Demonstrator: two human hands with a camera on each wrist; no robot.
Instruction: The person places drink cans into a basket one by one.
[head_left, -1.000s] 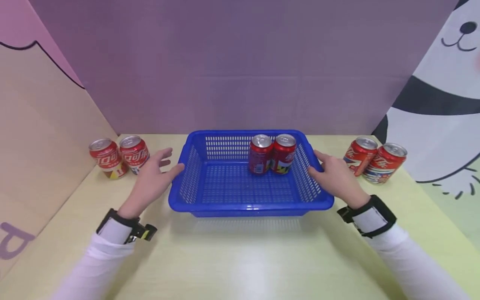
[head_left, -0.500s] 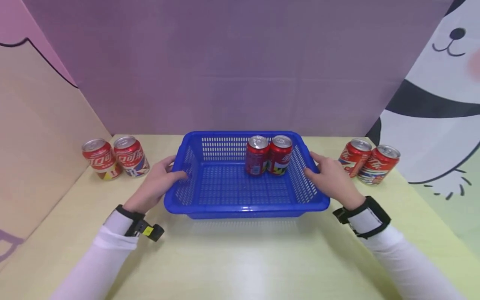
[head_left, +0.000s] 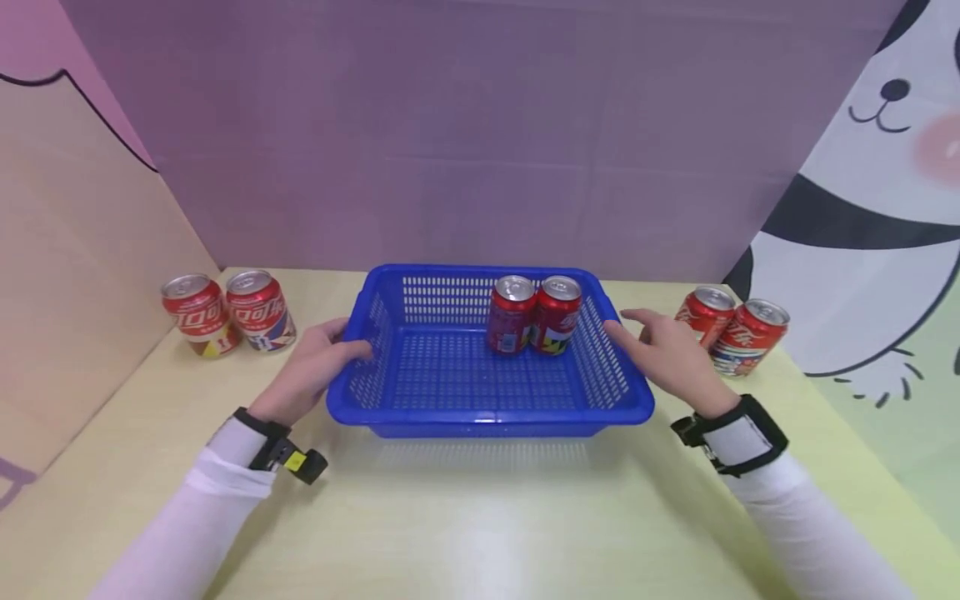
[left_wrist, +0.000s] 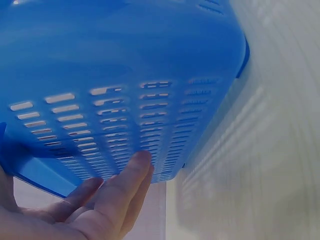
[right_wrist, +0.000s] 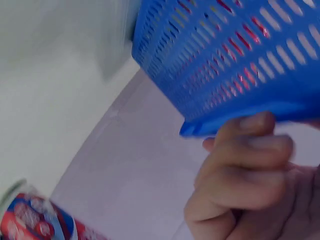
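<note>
A blue plastic basket point(head_left: 487, 417) with slotted walls sits on the table, two red soda cans point(head_left: 512, 317) upright in its back right part. My left hand point(head_left: 303, 371) grips its left rim, thumb over the inside. In the left wrist view the fingers point(left_wrist: 122, 192) lie along the outer wall. My right hand point(head_left: 678, 358) is at the right rim, the thumb tip close to the edge and the index finger held away from it. In the right wrist view, loosely bent fingers point(right_wrist: 245, 170) show just below the rim; whether they touch it is unclear.
Two red cans point(head_left: 198, 317) stand at the table's back left. Two more red cans point(head_left: 750, 337) stand at the back right, one partly behind my right hand. A purple panel point(head_left: 480, 142) rises behind the table point(head_left: 480, 525), with printed side panels.
My left hand has moved right onto the basket's left rim. My right hand's fingers have loosened and drawn slightly away from the right rim. The cans stay in place; the head view shifts slightly.
</note>
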